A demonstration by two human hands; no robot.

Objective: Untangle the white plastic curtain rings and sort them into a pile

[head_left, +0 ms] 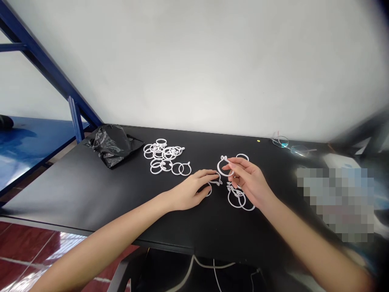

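Note:
My right hand (249, 180) pinches a white plastic ring (224, 167) between thumb and fingers, holding it just above the black table (91, 194). My left hand (194, 188) rests on the table with its fingers closed on another white ring (214, 182) lying there. Under and beside my right hand lies a small cluster of white rings (238, 198). One more ring (242, 156) shows behind my right fingers.
A pile of several white rings (165, 158) lies further back on the left. A crumpled black plastic bag (112, 144) sits at the table's far left. Eyeglasses (287, 144) lie near the wall. A blue metal frame (75, 117) stands to the left.

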